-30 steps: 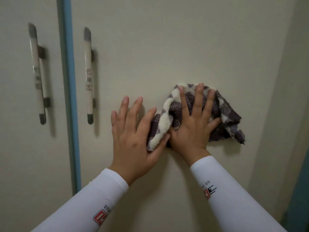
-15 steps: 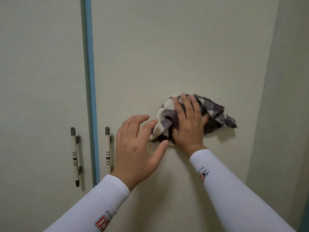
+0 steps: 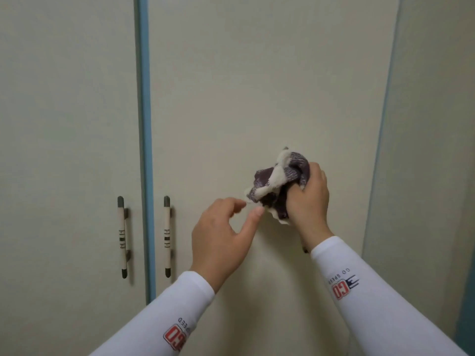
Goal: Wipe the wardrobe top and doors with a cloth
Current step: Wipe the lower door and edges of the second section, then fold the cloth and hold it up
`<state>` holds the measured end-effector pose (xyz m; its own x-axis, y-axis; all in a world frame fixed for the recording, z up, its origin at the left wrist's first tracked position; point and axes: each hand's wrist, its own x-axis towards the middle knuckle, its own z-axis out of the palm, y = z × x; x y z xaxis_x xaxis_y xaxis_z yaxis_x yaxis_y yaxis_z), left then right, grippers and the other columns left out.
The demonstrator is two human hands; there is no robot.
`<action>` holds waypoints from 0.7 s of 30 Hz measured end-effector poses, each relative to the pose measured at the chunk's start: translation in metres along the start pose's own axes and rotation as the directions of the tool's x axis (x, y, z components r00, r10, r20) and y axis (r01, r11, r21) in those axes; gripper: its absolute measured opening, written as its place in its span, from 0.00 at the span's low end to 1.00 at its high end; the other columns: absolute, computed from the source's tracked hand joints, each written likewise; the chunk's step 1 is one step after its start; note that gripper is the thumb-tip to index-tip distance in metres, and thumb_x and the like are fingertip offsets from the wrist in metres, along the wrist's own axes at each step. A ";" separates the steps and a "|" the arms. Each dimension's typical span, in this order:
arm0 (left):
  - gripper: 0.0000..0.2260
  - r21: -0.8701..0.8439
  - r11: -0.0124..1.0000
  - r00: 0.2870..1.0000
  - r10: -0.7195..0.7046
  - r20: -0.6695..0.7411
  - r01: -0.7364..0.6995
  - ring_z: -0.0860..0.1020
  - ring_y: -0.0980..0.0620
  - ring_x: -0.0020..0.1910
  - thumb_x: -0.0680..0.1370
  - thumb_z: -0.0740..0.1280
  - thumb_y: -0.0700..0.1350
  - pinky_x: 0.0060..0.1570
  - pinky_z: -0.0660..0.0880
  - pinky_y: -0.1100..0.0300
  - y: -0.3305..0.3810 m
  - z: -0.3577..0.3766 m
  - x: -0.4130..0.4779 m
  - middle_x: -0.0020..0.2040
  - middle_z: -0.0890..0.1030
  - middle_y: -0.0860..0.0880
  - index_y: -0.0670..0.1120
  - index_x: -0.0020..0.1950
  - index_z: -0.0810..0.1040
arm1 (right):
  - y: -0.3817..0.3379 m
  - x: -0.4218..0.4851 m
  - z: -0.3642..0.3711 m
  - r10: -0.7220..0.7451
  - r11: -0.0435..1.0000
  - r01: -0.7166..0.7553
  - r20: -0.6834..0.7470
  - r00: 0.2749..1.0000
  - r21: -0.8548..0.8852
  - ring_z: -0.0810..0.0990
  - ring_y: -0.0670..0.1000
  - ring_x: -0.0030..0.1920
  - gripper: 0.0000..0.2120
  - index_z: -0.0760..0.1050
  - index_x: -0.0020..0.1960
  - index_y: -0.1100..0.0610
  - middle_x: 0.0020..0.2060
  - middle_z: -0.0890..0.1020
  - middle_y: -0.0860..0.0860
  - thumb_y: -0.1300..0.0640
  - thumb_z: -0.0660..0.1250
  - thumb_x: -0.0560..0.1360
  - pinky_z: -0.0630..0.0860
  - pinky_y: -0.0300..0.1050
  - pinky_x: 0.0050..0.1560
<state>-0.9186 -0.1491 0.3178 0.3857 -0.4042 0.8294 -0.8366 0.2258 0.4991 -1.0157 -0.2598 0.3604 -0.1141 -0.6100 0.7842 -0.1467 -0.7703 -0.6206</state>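
Cloth [image 3: 279, 182] — bunched, centre-right of frame, clenched in right hand [image 3: 308, 199] against wardrobe door [image 3: 257, 86]. Left hand [image 3: 223, 237] — loosely open, fingertips touching cloth's lower edge. Two handles [image 3: 167, 236] lower left.

The one camera is sitting on my head, so I am looking from my own eye height straight at the wardrobe doors [image 3: 257, 86], close enough that they are filling nearly the whole frame. The view is facing forward and slightly down. My sleeves [image 3: 385, 304] are coming in from the near bottom edge. The blue strip [image 3: 145, 124] between the doors is running left of centre, and a side wall [image 3: 437, 124] is closing off the right. No second view is sharing this scene.
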 end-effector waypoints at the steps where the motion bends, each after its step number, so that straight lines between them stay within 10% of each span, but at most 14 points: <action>1: 0.26 0.033 0.999 0.994 -0.045 0.098 0.042 0.77 0.55 0.45 0.69 0.57 0.71 0.44 0.70 0.61 0.000 0.003 -0.005 0.44 0.79 0.56 0.51 0.47 0.78 | -0.001 0.001 -0.003 0.095 0.993 -0.096 0.024 0.995 0.070 0.74 0.56 0.45 0.07 0.70 0.45 0.56 0.45 0.76 0.55 0.66 0.60 0.71 0.67 0.45 0.42; 4: 0.36 0.150 0.987 0.909 -0.114 0.400 0.058 0.76 0.55 0.51 0.62 0.48 0.75 0.50 0.72 0.58 0.000 0.015 -0.025 0.51 0.77 0.56 0.54 0.56 0.76 | -0.006 0.004 -0.015 0.237 0.958 -0.253 0.125 0.963 0.132 0.78 0.58 0.49 0.07 0.74 0.49 0.56 0.44 0.80 0.53 0.61 0.61 0.72 0.75 0.52 0.51; 10: 0.25 -0.369 0.809 0.782 -0.167 0.601 0.457 0.67 0.58 0.65 0.66 0.54 0.69 0.62 0.62 0.62 0.030 0.024 -0.030 0.61 0.71 0.57 0.57 0.54 0.73 | -0.013 -0.012 -0.020 0.236 0.972 -0.234 0.171 0.957 -0.032 0.78 0.57 0.43 0.07 0.75 0.44 0.60 0.40 0.81 0.56 0.61 0.60 0.69 0.76 0.53 0.48; 15: 0.05 -0.581 0.474 0.749 -0.381 0.543 0.662 0.78 0.67 0.41 0.75 0.66 0.49 0.40 0.70 0.67 0.032 0.023 -0.029 0.41 0.83 0.61 0.51 0.47 0.80 | -0.008 -0.025 -0.028 0.271 0.962 -0.250 0.256 0.928 -0.112 0.78 0.56 0.41 0.06 0.75 0.42 0.60 0.37 0.80 0.54 0.59 0.64 0.67 0.74 0.50 0.44; 21: 0.09 -0.624 0.137 0.601 -0.486 0.634 0.769 0.80 0.53 0.33 0.80 0.57 0.45 0.32 0.76 0.60 0.025 0.017 -0.008 0.41 0.83 0.48 0.47 0.53 0.76 | 0.002 -0.041 -0.056 0.542 0.699 -0.715 0.658 0.522 -0.009 0.81 0.49 0.31 0.09 0.81 0.37 0.54 0.32 0.83 0.50 0.49 0.73 0.65 0.74 0.39 0.32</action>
<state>-0.9495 -0.1554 0.3199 0.3916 -0.9150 0.0968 0.4246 0.2730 0.8632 -1.0664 -0.2258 0.3276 0.5076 -0.8585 0.0723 -0.0296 -0.1013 -0.9944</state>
